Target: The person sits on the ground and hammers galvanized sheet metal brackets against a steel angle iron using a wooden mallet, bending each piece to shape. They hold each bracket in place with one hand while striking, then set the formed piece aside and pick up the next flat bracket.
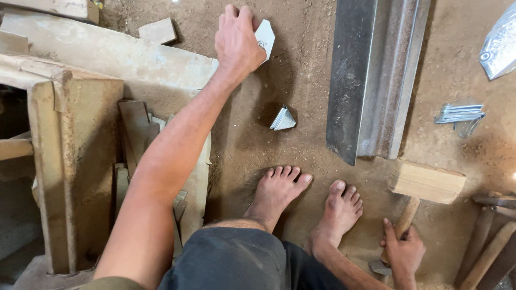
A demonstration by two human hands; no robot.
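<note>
1. Two hands show: the left hand [237, 40] reaches far forward, its fingers curled down over a small white metal piece [265, 36] on the dirt floor [301, 70]; the right hand [403, 249] sits low by the knee, fingers wrapped around the handle of a wooden mallet [426, 182]
2. One mallet is held; the handles of about two more tools [492, 236] lie at the right edge, their heads cut off or blurred
3. Two bare feet [306, 201] stand side by side on the floor
4. One long grey metal channel [373, 75] runs up out of the top edge, so its full length is hidden
5. One small stack of folded triangular metal pieces [283, 119] rests between the channel and the left arm; the count in the stack is too fine to tell
6. A second bundle of thin metal strips [459, 115] lies right of the channel, and a shiny curved sheet [500, 45] is cut by the corner
7. The white piece is flat, angular, with a small hole, and half covered by the hand
8. A rough, dusty wooden frame [75, 134] fills the left, with offcuts wedged inside it; the mallet head is a pale square block
</note>
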